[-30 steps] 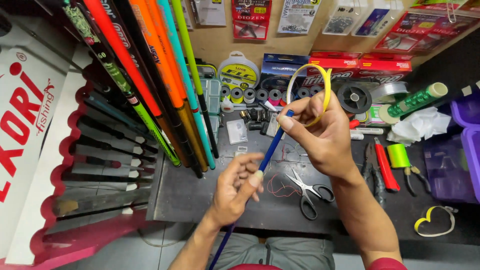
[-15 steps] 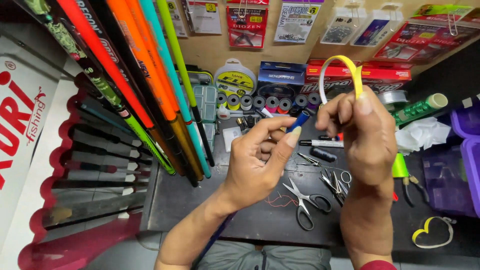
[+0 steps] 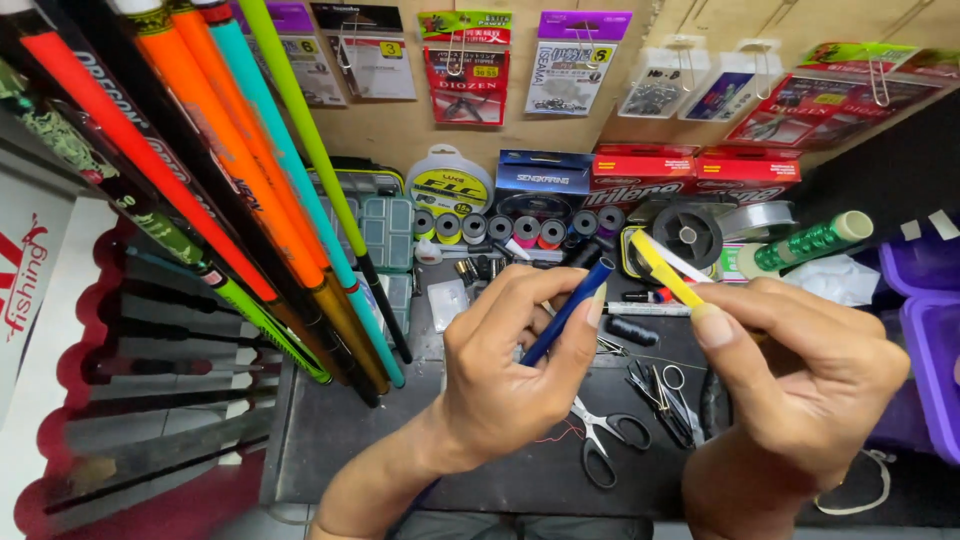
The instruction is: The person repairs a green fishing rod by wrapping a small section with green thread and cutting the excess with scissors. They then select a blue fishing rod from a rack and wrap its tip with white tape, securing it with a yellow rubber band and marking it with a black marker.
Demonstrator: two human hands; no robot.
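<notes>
My left hand [image 3: 510, 365] grips a slim dark blue rod [image 3: 567, 311] near its tip, the tip pointing up and to the right. My right hand [image 3: 800, 385] pinches a yellow flat band [image 3: 665, 268] between thumb and fingers, with the band's free end sticking up to the left. The rod's tip and the band lie a little apart, above a dark work surface [image 3: 340, 430]. The rest of the rod is hidden under my left hand.
Scissors [image 3: 605, 440] and small pliers [image 3: 660, 395] lie on the surface under my hands. Coloured fishing rods [image 3: 250, 190] lean at the left. Thread spools [image 3: 515, 230], line reels [image 3: 688, 235], boxes [image 3: 690, 170] and hanging packets [image 3: 465, 65] fill the back; purple bins [image 3: 935, 330] stand at the right.
Both hands have come lower and nearer the camera. The yellow band, looped over my right hand a second ago, now sticks out straight from my pinch. The blue rod's tip stays near it.
</notes>
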